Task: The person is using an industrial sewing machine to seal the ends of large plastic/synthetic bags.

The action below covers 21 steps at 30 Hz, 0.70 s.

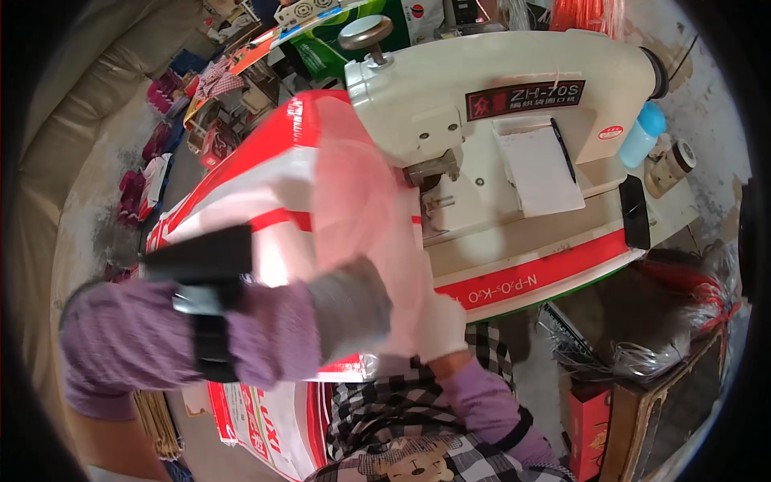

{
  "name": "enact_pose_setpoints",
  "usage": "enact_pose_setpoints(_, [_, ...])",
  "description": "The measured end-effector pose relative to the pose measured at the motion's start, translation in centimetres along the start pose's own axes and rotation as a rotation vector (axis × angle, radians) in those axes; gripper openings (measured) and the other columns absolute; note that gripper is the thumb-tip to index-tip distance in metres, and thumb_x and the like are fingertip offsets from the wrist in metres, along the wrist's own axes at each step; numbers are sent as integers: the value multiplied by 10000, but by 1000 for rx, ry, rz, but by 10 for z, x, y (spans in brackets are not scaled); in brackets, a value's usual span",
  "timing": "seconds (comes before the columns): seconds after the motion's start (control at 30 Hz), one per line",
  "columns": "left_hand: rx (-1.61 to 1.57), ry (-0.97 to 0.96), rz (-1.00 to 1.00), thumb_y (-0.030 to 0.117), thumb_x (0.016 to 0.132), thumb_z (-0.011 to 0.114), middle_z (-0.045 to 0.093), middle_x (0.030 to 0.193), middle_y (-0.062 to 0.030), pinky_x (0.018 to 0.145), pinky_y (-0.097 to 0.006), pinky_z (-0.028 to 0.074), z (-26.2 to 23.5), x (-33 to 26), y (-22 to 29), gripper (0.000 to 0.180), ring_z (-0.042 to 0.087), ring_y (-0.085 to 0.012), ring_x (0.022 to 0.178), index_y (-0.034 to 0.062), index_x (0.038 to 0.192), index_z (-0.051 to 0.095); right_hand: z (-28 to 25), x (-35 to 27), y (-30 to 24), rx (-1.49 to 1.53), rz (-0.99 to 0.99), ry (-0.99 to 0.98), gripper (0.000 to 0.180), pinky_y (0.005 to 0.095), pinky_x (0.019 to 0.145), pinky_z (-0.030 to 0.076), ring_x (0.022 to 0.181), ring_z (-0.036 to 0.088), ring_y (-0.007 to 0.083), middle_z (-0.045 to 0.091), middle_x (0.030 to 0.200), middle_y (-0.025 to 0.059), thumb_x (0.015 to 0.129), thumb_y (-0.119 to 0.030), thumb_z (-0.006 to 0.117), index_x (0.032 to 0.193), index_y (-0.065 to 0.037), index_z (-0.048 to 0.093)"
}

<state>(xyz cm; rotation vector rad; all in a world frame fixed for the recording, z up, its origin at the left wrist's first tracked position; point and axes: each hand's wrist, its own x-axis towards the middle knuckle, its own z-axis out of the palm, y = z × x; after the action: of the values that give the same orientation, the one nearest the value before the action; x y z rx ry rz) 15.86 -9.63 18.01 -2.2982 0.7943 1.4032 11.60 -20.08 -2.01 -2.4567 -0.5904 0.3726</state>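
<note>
A red and white woven sack (273, 169) spreads left of an off-white industrial sewing machine (426, 96), its edge close beside the needle area (434, 170). Over the sack lies a pinkish, see-through sheet (357, 185), smeared by motion. My left hand (353, 309), in a grey glove, reaches across from the lower left at the sheet; its fingers are lost in the blur. My right hand (442, 328), gloved in white, is at the sheet's lower right, below the machine bed's front edge. What its fingers do is hidden.
A notepad (540, 169) with a black pen (563, 149) lies on the machine bed. A phone (634, 213), a light blue bottle (642, 135) and a jar (671, 169) stand to the right. Another printed sack (273, 430) hangs below. A wooden-edged box (642, 402) sits lower right.
</note>
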Motion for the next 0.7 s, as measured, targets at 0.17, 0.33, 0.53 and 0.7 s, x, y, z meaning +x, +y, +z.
enact_pose_setpoints(0.17, [128, 417, 99, 340, 814, 642, 676, 854, -108, 714, -418, 501, 52, 16, 30, 299, 656, -270, 778, 79, 960, 655, 8, 104, -8, -93, -72, 3, 240, 440, 620, 533, 695, 684, 331, 695, 742, 115, 793, -316, 625, 789, -97, 722])
enact_pose_setpoints(0.33, [7, 337, 159, 407, 808, 629, 670, 784, -92, 669, -400, 486, 31, 5, 30, 325, 645, -248, 726, 95, 885, 673, 1, 109, -8, -122, 120, 19, 224, 397, 678, 559, 800, 710, 298, 716, 863, 145, 840, -223, 560, 853, -108, 752])
enact_pose_setpoints(0.53, [-119, 267, 33, 172, 776, 647, 666, 691, -65, 608, -375, 510, 35, -36, 5, 95, 663, -243, 655, 100, 743, 699, -4, 83, 1, -54, 111, -101, 316, 462, 727, 541, 838, 682, 371, 694, 872, 204, 851, -233, 522, 1046, -67, 706])
enact_pose_setpoints(0.7, [-29, 180, 183, 257, 858, 579, 665, 681, -31, 517, -397, 497, 90, 18, 99, 215, 671, -261, 637, 79, 924, 681, -2, 26, -3, 345, 87, 25, 552, 539, 718, 487, 789, 625, 458, 654, 837, 269, 873, -147, 489, 1407, -50, 389])
